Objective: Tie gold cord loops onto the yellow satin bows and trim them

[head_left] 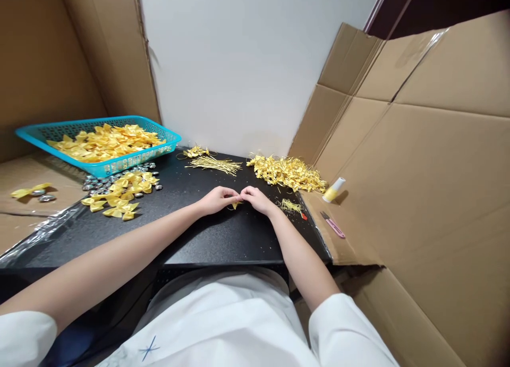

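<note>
My left hand [219, 199] and my right hand [256, 199] meet fingertip to fingertip above the middle of the black tabletop [223, 239]. Between them they pinch a small yellow ribbon bow [236, 205], mostly covered by the fingers. A thin loop of cord seems to hang by it. Behind the hands lies a bundle of gold cords [215, 164]. To their right rear is a heap of yellow bows with cords [285, 171]. Loose yellow bows [129, 189] and silver buttons [104, 182] lie off to the left.
A turquoise basket [107, 169] full of yellow bows stands back left. At right are thread scraps [290, 205], pink thread snips [333, 225] and a white-and-yellow bottle [333, 190]. Cardboard walls [422, 160] enclose both sides, with a pale wall [239, 64] behind.
</note>
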The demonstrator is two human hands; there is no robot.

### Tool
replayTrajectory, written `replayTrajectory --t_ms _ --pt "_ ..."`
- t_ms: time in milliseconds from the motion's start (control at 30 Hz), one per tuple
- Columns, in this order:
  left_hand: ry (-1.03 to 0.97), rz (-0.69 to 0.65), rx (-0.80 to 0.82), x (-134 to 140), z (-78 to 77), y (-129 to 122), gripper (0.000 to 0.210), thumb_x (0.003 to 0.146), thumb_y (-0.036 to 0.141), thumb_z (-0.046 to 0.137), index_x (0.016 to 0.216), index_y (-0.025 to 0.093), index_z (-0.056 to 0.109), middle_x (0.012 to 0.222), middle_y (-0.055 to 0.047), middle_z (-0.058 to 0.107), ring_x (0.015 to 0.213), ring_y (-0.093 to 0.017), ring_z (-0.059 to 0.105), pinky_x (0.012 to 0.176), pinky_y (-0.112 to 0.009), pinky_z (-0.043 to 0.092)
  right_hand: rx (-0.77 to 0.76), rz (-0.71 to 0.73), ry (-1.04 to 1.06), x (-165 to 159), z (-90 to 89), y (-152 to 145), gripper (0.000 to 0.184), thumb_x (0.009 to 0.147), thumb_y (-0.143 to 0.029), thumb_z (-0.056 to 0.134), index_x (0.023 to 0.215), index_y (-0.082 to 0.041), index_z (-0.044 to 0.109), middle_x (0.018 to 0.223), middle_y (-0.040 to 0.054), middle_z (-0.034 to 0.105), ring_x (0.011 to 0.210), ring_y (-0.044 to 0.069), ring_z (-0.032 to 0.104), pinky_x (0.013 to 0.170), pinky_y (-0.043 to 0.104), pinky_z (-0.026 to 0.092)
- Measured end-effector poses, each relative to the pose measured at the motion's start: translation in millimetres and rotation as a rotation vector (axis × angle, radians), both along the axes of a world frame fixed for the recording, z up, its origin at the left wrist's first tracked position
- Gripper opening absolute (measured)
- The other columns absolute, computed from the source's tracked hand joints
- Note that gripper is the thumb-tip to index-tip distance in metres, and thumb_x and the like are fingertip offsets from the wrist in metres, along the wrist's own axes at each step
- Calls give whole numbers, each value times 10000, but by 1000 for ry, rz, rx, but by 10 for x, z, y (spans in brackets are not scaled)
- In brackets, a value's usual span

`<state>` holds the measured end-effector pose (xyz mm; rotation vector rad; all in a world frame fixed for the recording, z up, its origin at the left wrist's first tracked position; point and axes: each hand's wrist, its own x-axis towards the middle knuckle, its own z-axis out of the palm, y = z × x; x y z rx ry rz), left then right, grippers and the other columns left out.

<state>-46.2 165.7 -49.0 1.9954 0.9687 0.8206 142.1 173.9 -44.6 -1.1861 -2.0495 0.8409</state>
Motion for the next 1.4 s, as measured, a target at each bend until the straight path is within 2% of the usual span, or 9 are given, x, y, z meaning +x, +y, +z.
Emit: replayTrajectory --t_ms 133,233,400,533,667,833,1067,1233,1400 --pt "-1 24 -14 -27 7 8 382 747 520 627 765 153 730 653 -19 675 605 -143 576 552 -222 401 43 30 -72 18 3 -30 151 853 -243 534 723 -188 585 812 -5 552 874 151 480 865 302 365" --pt "-94 85 -106 -28 10 12 370 673 499 703 788 148 722 685 -32 708 639 -164 622 590 -242 442 66 29 -88 18 -20 -21 163 868 -243 525 720 -188 567 811 0 541 877 158 473 868 314 365" --pt "-301 193 -206 5 -25 17 552 519 444 826 942 142 639 686 -37 729 660 -202 676 653 -299 496 114 2 -80 -8 -53 -15 158 881 -238 509 730 -196 533 861 8 547 902 167 471 890 334 362" --pt "-359 227 -203 28 -30 -1 529 502 433 839 871 161 575 655 -29 724 631 -204 682 624 -299 498 183 -52 -82 -43 -62 -48 143 885 -215 488 744 -202 508 892 21 550 914 177 468 888 340 364" --pt "-391 243 -211 41 4 -24 433 529 438 818 787 155 617 681 -50 732 688 -209 696 682 -314 516 289 -84 -70 -67 -70 -68 131 887 -186 479 757 -208 488 896 26 544 916 180 465 898 342 359" --pt "-332 298 -161 35 18 -18 330 558 411 788 720 144 679 699 -60 731 693 -206 687 715 -321 520 343 -105 -70 -85 -87 -61 135 892 -176 472 763 -213 481 907 32 545 917 183 463 897 341 362" --pt "-256 320 -74 21 9 -14 311 573 354 764 789 164 647 661 -30 718 634 -186 673 654 -292 506 351 -109 -104 -94 -107 -69 124 892 -180 485 774 -215 489 918 35 543 923 188 456 893 338 371" --pt "-155 342 -3 21 33 -37 257 611 371 734 764 169 687 696 -52 734 706 -216 694 667 -293 512 384 -128 -101 -104 -129 -59 113 890 -180 491 783 -216 501 924 39 541 924 191 449 889 334 377" --pt "-84 340 -19 35 71 -52 266 625 341 714 830 176 751 762 -56 756 770 -237 705 714 -296 515 405 -153 -106 -125 -134 -60 104 891 -183 484 796 -216 508 938 48 542 931 201 441 892 342 377"
